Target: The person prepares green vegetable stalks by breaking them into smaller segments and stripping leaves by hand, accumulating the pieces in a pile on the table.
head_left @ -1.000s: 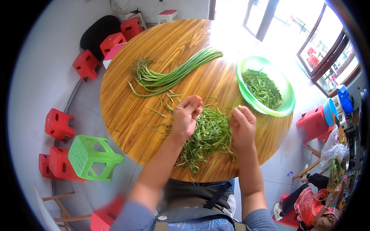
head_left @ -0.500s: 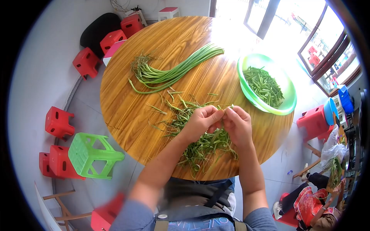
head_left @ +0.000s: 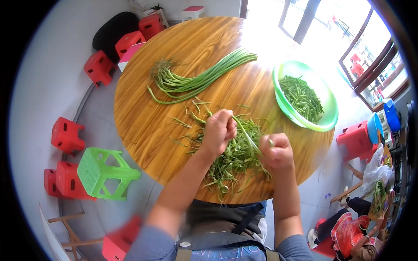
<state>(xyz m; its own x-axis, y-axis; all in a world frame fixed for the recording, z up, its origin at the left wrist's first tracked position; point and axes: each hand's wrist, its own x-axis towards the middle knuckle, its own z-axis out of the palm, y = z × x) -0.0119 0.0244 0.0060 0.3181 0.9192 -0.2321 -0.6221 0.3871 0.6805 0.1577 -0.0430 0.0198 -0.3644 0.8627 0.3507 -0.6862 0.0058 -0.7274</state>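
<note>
My left hand [head_left: 219, 132] is closed round one end of a long green garlic scape [head_left: 246, 135]. The stem slants down to the right into my closed right hand [head_left: 277, 150], slightly blurred, with a short green tip showing by its thumb. Both hands are above a loose heap of thin, torn green peelings [head_left: 230, 167] at the near edge of the table. Farther off lies a bundle of whole garlic scapes [head_left: 200, 80], its curled ends to the left. Cut green pieces [head_left: 301, 98] fill the bottom of a light green bowl [head_left: 327, 98] at the right.
The round wooden table [head_left: 148, 135] reaches to my waist. Red stools [head_left: 68, 135] and a green stool [head_left: 102, 174] stand on the floor at the left. At the lower right a seated person [head_left: 350, 230] holds green stalks [head_left: 379, 195]. Glass doors stand at the back right.
My hands, close together before, are now apart with the stem stretched between them. The right hand has moved down and slightly right; the left has moved slightly left.
</note>
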